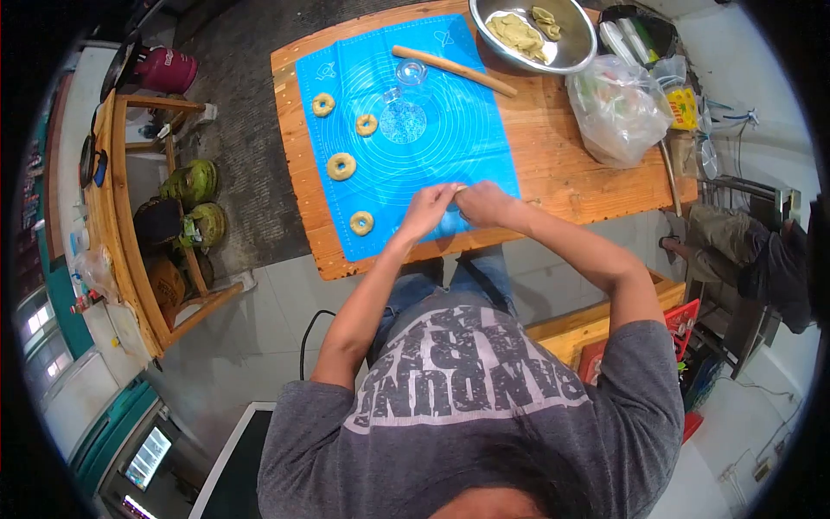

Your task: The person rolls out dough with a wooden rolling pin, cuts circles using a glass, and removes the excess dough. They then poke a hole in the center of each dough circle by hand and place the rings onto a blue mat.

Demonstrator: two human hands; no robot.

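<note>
Grip: narrow on both sides; your left hand (425, 213) and right hand (486, 206) meet fingertip to fingertip on a small dough piece (460, 189), apparently so each steadies one side.
Dough piece: between your fingers, above the near edge of the blue mat (471, 130); close to your body, likely for control.
Dough rings (332, 167): four, lying apart along the mat's left side, presumably spaced so they don't stick and your working area has room.
Rolling pin (454, 71): slanted across the mat's far right edge, out of your hands' way.
Glass dish (411, 73): on the mat, beside the pin.
Metal bowl (575, 28): far side of the tabletop (553, 156), holding the dough supply (515, 35), seemingly within your reach.
Hidden: most of the dough piece, under your fingers; its shape can't be told.
Cut off: bowl's far rim, by the frame.
Unclear: small clear item (393, 95) by the dish; contents of the plastic bag (620, 112).
</note>
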